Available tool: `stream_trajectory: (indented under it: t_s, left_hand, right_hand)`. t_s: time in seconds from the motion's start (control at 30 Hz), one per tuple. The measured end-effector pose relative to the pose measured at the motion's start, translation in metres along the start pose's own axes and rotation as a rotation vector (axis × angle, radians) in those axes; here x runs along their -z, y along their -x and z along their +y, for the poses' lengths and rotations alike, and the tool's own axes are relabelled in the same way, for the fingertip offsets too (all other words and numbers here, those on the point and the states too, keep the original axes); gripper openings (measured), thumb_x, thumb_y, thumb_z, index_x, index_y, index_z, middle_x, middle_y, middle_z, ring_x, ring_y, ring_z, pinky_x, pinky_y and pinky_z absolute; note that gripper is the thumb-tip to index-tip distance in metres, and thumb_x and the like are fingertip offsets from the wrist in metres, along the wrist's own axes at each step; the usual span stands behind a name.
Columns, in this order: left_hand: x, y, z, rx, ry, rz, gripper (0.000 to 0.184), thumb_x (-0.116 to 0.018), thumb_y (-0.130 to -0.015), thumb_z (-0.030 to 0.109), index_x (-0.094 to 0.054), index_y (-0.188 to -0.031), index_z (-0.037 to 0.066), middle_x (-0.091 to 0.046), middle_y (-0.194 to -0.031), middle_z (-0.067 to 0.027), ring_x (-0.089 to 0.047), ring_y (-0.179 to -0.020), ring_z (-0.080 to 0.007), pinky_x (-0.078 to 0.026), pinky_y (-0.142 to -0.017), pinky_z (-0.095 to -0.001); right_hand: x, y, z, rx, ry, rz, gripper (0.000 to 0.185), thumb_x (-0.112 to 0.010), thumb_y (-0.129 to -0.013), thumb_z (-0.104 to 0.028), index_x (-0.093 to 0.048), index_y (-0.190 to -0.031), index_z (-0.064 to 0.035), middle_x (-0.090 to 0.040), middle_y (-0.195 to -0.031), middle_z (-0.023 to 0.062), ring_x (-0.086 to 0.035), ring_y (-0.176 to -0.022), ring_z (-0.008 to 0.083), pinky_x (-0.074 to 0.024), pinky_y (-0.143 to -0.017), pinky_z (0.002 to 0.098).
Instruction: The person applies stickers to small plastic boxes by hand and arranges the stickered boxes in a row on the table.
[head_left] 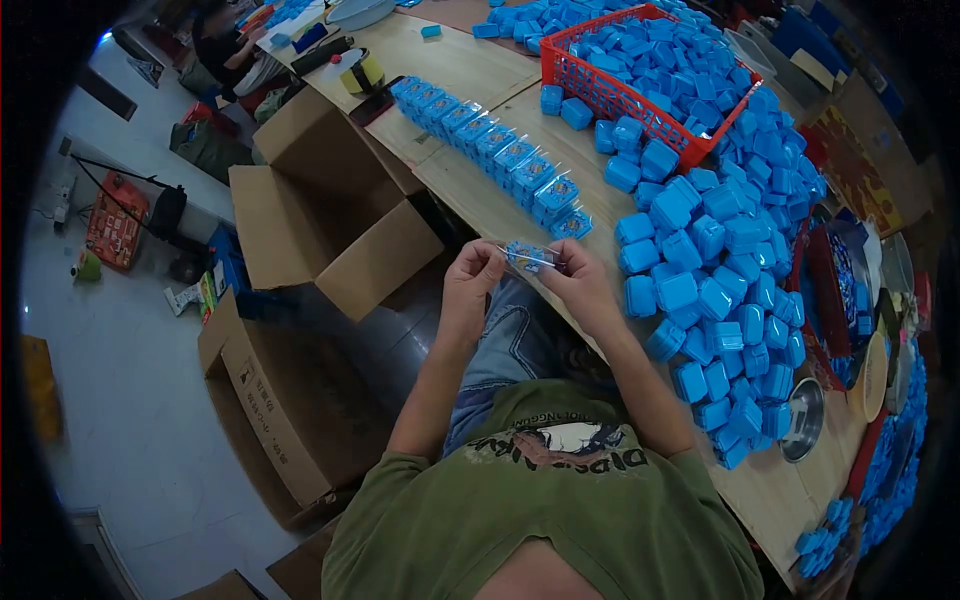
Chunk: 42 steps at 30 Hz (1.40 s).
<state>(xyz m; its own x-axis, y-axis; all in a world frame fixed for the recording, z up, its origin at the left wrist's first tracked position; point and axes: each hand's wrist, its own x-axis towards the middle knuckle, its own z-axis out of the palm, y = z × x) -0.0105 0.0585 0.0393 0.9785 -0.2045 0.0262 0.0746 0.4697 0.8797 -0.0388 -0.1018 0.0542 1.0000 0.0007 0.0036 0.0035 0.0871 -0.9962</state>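
Note:
Between my two hands, at the table's near edge, is a small see-through packet with a blue printed front (527, 256). My left hand (472, 282) pinches its left end, and my right hand (583, 286) grips the right end with thumb and fingers. Just beyond them a long row of similar blue packets (495, 142) stands on the wooden table (440, 165). To the right of my right hand lies a big heap of small blue plastic boxes (700, 240). What the held packet contains is too small to make out.
A red plastic basket (690, 150) full of blue boxes stands at the back. Open cardboard boxes (275, 225) sit on the floor at left. A metal bowl (803, 420) is beside the heap, and a tape roll (362, 74) near the row's far end. Another person (228, 50) sits far left.

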Motion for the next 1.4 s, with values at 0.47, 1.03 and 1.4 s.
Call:
stream_trajectory:
  t_s: [0.47,1.03,1.4]
  left_hand:
    - [0.017,-0.001,0.025,-0.23,-0.219,-0.168,0.009,-0.066,-0.077,0.004,-0.059,-0.08,0.001,-0.054,-0.09,-0.0038,-0.05,-0.083,-0.0088,-0.04,-0.073,-0.0211]
    - [0.044,-0.029,0.049,-0.331,-0.214,-0.09,0.011,-0.066,-0.079,0.01,-0.064,-0.083,0.0,-0.06,-0.086,-0.0059,-0.051,-0.069,-0.0072,-0.041,-0.06,-0.0215]
    - [0.074,-0.045,0.037,0.051,0.114,0.097,0.032,-0.055,-0.087,0.012,-0.05,-0.116,0.0,-0.064,-0.091,-0.011,-0.065,-0.076,-0.0182,-0.042,-0.044,-0.0173]
  right_hand:
    - [-0.01,-0.033,-0.001,0.243,0.314,0.09,0.011,-0.063,-0.076,-0.001,-0.055,-0.083,-0.0026,-0.052,-0.07,0.0004,-0.046,-0.062,0.0056,-0.0369,-0.054,0.021]
    - [-0.036,-0.084,-0.041,0.292,0.545,-0.258,0.014,-0.066,-0.069,-0.006,-0.057,-0.079,-0.0027,-0.058,-0.07,0.0118,-0.058,-0.063,0.0237,-0.0456,-0.057,0.0331]
    - [0.047,-0.233,-0.025,0.22,1.246,0.347,0.04,-0.068,-0.075,-0.025,-0.056,-0.105,-0.0037,-0.06,-0.095,0.01,-0.058,-0.088,0.0215,-0.0473,-0.073,0.0356]
